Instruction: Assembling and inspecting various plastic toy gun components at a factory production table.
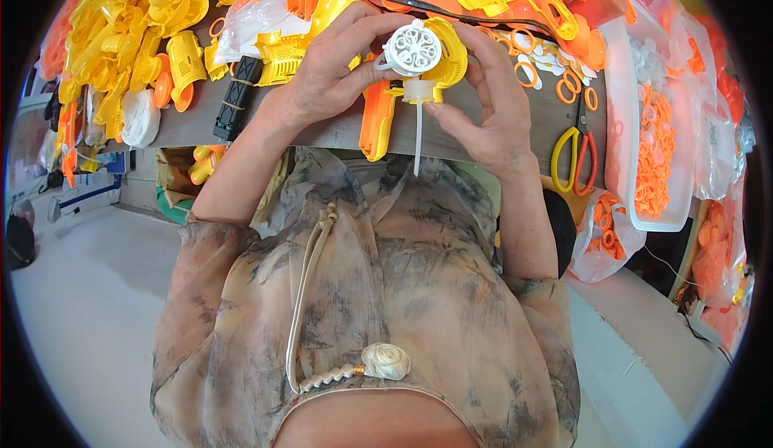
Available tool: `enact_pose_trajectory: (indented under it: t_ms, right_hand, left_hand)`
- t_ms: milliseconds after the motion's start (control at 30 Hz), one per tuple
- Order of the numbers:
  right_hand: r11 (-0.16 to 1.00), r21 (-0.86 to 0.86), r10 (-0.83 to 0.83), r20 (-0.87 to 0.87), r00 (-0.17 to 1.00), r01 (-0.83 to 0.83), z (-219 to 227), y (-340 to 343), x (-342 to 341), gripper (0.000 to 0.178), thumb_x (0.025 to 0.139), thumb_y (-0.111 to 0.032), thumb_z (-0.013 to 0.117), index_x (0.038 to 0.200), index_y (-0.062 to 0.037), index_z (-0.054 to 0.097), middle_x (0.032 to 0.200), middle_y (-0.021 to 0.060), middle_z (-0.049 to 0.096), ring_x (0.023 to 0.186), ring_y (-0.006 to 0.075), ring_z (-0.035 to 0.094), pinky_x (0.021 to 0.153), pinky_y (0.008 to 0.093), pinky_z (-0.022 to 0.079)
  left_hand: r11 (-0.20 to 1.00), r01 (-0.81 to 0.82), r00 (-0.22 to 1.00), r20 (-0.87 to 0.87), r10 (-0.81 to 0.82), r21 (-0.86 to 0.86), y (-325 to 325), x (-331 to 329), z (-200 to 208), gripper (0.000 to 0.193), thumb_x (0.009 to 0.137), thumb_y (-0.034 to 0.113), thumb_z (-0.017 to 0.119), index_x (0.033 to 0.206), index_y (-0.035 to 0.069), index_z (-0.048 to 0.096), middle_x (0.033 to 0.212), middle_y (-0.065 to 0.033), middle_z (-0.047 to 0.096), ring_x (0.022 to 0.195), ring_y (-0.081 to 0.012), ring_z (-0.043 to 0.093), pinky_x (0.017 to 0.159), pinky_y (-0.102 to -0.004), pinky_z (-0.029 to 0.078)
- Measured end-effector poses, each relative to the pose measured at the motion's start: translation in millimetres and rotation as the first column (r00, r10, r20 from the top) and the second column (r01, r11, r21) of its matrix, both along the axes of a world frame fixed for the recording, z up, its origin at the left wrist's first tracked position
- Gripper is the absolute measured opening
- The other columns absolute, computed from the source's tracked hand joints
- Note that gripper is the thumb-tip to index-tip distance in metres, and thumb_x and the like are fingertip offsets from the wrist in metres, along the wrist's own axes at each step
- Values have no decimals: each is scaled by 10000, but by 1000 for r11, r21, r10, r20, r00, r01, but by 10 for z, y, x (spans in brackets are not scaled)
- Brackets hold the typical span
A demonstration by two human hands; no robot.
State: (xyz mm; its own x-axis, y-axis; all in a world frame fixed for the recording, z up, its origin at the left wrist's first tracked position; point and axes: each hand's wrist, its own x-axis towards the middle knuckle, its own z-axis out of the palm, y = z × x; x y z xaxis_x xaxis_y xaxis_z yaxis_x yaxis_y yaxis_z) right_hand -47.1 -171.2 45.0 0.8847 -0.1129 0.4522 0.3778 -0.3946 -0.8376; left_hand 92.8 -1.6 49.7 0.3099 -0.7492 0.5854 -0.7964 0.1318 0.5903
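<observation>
Over the table's near edge, both hands hold a partly assembled toy bubble gun with a yellow shell [452, 53] and an orange-and-yellow handle [376, 122]. A round white disc [412, 49] with a flower-like pattern of holes faces up at its front. Below the disc sits a white cap piece [418, 90], from which a thin white tube [418, 142] hangs down. My left hand [334, 66] is closed round the left side, fingertips behind the disc. My right hand [491, 106] grips the yellow shell from the right, thumb low by the cap piece. Some fingertips are hidden.
Yellow shell halves [121, 45] pile up at the left. A black bound bundle [238, 98] lies beside my left forearm. Scissors [576, 154] with yellow and red handles overhang the edge at right, near orange rings [568, 86] and a white bin [616, 126] of small orange parts.
</observation>
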Motion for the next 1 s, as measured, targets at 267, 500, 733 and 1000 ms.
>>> enact_pose_trajectory:
  t_ms: [267,500,733,1000]
  right_hand:
    - [998,-60,-13,105,994,20,-40,116,-22,706,710,74,686,1334,26,361,1361,166,369,1248,274,431,1028,399,400]
    - [999,-38,0,167,986,7,-73,202,-64,694,698,88,685,1312,24,369,1361,195,375,1265,308,414,1038,423,382]
    - [999,-31,17,170,985,-12,-50,211,-66,695,690,94,681,1307,17,369,1367,205,367,1269,321,410,1039,430,377]
    - [999,12,41,161,986,-43,-57,222,-48,693,688,101,675,1305,13,373,1366,199,371,1280,318,396,1055,433,357]
  left_hand:
    - [1000,10,1000,12,-10,23,95,-18,31,465,771,41,666,1217,15,539,955,-101,546,850,-218,558,741,-305,471]
    - [999,-10,1000,28,8,48,184,-64,33,468,770,47,673,1220,11,552,1001,-119,567,876,-233,583,752,-309,481]
    - [998,32,999,10,-32,46,205,-50,63,484,766,34,668,1234,20,549,998,-124,567,866,-233,587,733,-299,484]
    - [996,-44,998,51,40,77,220,-120,82,477,770,22,657,1235,10,550,932,-113,548,818,-220,574,694,-291,480]
